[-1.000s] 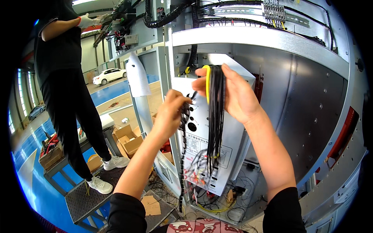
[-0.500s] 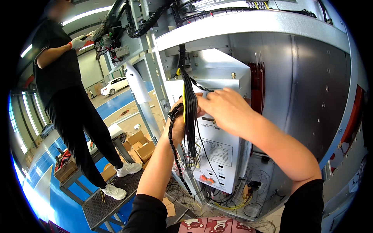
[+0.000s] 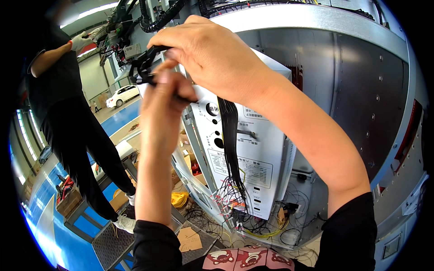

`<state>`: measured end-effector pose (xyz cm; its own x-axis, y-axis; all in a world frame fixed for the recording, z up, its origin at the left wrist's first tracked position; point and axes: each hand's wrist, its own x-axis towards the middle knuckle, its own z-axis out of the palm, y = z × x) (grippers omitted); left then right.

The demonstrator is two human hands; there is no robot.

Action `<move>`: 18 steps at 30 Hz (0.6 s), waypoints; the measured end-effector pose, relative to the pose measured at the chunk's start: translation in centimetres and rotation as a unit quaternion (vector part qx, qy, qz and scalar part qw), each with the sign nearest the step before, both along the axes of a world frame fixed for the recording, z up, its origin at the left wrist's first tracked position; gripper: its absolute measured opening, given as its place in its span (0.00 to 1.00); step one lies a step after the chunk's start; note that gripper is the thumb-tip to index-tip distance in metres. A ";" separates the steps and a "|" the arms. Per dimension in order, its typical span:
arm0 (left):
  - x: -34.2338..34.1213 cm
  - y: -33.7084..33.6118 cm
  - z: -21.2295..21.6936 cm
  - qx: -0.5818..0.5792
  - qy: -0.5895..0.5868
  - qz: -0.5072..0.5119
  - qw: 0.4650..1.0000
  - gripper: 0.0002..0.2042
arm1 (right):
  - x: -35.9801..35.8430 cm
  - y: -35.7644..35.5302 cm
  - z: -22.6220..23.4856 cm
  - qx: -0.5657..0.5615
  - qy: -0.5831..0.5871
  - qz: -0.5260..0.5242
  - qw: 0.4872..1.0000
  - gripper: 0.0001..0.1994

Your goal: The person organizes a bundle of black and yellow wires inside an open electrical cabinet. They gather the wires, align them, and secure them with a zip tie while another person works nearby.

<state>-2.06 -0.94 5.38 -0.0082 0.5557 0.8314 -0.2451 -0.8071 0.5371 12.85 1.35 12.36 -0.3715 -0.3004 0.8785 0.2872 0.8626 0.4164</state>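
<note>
My left hand (image 3: pixel 169 92), partly smeared by motion, is raised in front of the cabinet with its fingers curled round black spiral cable wrap (image 3: pixel 141 68). My right hand (image 3: pixel 203 56) reaches across above it, its fingertips closed on the upper end of the same wrap. Loops of the wrap stick out to the left of both hands. Behind my right wrist a bundle of black wires (image 3: pixel 228 135) hangs down the front of a white panel (image 3: pixel 257 156), apart from my hands. Its upper part is hidden by my right hand. The lower ends fan out with small pale tips.
A grey metal cabinet frame (image 3: pixel 307 19) arches over the work. Loose wires (image 3: pixel 289 226) lie tangled at the cabinet's base. At left a co-worker (image 3: pixel 56 86) in black stands on a step platform (image 3: pixel 110 241), gloved hands at other wiring. A cardboard piece (image 3: pixel 189 239) lies below my left arm.
Both hands have moved up and left, away from the wire bundle they were gripping. The spiral wrap that hung along my left forearm is now gathered up between my hands.
</note>
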 end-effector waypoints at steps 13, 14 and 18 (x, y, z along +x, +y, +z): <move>-2.9 2.3 2.9 0.185 -0.285 0.047 0.939 0.14 | -4.7 -1.3 -8.1 -0.329 -0.097 0.076 0.936 0.19; -2.9 2.3 2.8 0.179 -0.279 0.044 0.942 0.14 | -4.9 -1.5 -8.4 -0.312 -0.088 0.063 0.944 0.23; -3.6 2.1 2.2 0.186 -0.159 -0.008 0.970 0.17 | -4.2 -1.7 -7.7 -0.256 -0.051 0.062 0.963 0.13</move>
<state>-5.64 1.12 7.62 -0.2911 0.2198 0.9311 -0.3642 -0.9254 0.1046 8.69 -0.38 4.69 -0.4534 0.1156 0.8838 0.1493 0.9874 -0.0526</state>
